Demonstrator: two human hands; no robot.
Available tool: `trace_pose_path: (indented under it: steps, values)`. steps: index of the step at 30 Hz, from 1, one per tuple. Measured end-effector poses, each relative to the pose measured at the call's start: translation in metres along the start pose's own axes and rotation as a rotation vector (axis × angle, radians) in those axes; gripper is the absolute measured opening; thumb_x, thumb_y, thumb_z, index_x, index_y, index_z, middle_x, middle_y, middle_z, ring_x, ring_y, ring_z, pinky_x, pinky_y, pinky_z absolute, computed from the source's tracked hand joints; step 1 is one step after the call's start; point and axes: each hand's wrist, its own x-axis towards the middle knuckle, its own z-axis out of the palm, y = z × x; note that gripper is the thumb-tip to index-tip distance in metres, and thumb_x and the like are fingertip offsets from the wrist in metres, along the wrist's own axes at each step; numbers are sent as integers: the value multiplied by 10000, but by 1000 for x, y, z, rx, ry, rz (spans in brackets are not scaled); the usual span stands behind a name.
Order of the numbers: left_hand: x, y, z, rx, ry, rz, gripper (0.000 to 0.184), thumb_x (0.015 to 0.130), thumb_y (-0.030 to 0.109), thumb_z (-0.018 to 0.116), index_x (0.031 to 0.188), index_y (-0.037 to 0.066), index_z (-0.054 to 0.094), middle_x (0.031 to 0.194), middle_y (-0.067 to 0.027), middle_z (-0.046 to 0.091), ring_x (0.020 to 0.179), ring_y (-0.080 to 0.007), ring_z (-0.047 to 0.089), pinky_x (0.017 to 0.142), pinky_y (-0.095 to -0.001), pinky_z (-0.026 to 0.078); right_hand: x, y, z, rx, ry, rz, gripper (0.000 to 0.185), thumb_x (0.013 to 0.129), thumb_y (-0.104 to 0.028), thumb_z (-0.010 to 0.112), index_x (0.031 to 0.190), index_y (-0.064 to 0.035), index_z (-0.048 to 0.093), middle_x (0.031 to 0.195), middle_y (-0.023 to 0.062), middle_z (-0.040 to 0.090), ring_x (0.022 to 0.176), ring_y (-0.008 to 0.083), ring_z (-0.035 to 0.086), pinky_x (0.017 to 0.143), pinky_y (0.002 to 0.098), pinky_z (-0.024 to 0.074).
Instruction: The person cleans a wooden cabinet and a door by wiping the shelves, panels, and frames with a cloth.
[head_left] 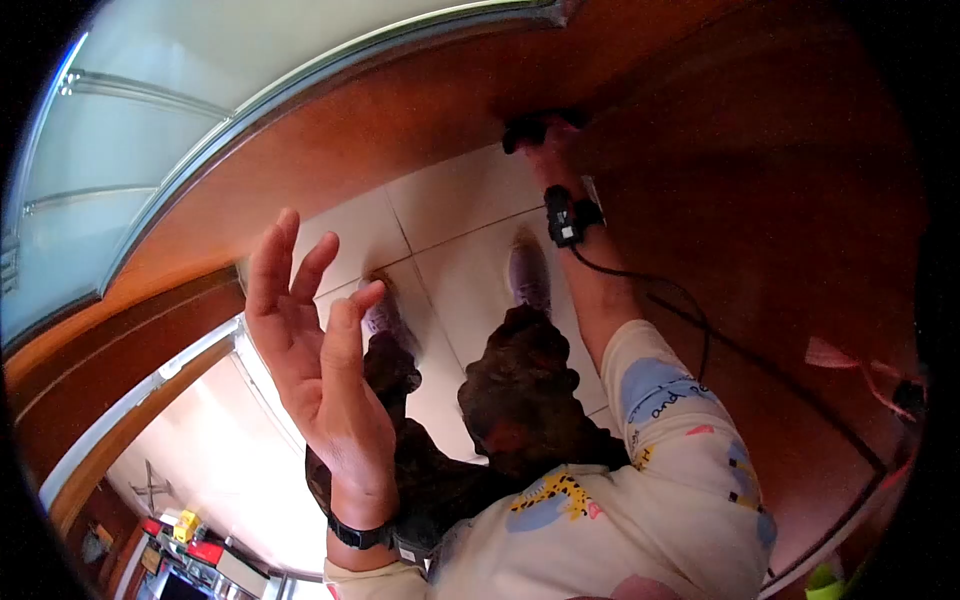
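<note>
My left hand [315, 350] is raised at the left of the head view, palm up, fingers apart and holding nothing. A dark watch band [358, 535] circles that wrist. The right arm reaches forward along a reddish-brown wooden panel [760, 230]. At its end my right hand [552, 140] touches or lies beside a black object [522, 130] near the panel's base; the fingers are hidden in shadow. A black device [562, 216] with a cable is strapped to the right wrist.
Light floor tiles [465, 245] lie below, with two shoes [528, 275] on them. A glass-panelled frame [150, 140] fills the upper left. Lower left are a bright opening and assorted items [205, 550]. A pink ribbon [835, 355] hangs at the right.
</note>
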Motion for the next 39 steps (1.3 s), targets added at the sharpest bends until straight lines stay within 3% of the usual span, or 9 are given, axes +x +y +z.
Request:
trace_pose_path:
  steps: [3,5,8,17,22,25,29,34,39]
  values:
    - [-3,1,-4,9,5,-17,533,860,108,484,1360,58,308,1407,-161,324,1199,-254,433,873,-325,483,2,4,9,-729,-196,-271,400,836,-246,588,1170,-41,509,1114,117,570,978,268,546,824,333,448]
    - [-3,2,-8,-33,-19,-56,536,852,97,472,1359,56,303,1412,-164,316,1186,-248,441,867,-322,483,8,14,20,-398,-165,-112,390,846,-254,572,1170,-49,503,1111,109,564,975,262,542,818,336,449]
    - [-6,-2,-12,3,-16,-30,553,864,159,484,1377,52,309,1391,-208,343,1208,-265,441,845,-334,521,12,24,48,748,82,367,376,860,-266,549,1171,-62,493,1107,97,555,970,254,536,809,340,452]
    - [-16,0,-20,-145,-116,-117,537,881,57,452,1378,51,249,1431,-168,278,1223,-234,408,899,-332,459,-23,14,171,1034,-13,552,336,905,-302,480,1173,-100,462,1094,62,527,955,230,516,781,352,459]
    - [-26,-1,-22,-102,-68,-87,543,880,102,466,1386,59,272,1416,-162,314,1220,-240,415,897,-338,465,-65,-22,256,933,-366,299,319,914,-294,465,1175,-110,457,1095,64,520,973,205,510,777,332,464]
    - [-28,1,-26,-81,-8,-37,523,902,159,481,1385,72,301,1400,-151,350,1224,-243,416,906,-343,458,-71,-47,282,1092,-571,543,204,820,-144,532,991,-41,571,906,46,604,813,156,580,748,292,481]
    - [-17,6,-47,-106,165,139,475,900,141,505,1342,63,349,1340,-138,402,1200,-224,427,925,-363,439,-95,-134,205,599,-765,302,177,762,-186,547,831,-30,590,679,39,588,596,164,552,549,305,434]
    - [-2,-5,-75,-269,265,284,521,859,98,575,1327,52,352,1266,-89,417,1155,-195,428,978,-314,362,-133,-242,86,619,-742,508,257,857,-254,505,998,-54,585,919,66,635,824,181,610,729,323,491]
    - [-12,-18,-62,-270,263,45,582,882,232,596,1342,3,322,1287,-117,404,1174,-216,417,1023,-335,303,-181,-310,44,812,-639,396,320,918,-265,431,1098,-38,565,1049,67,620,969,188,584,863,355,469]
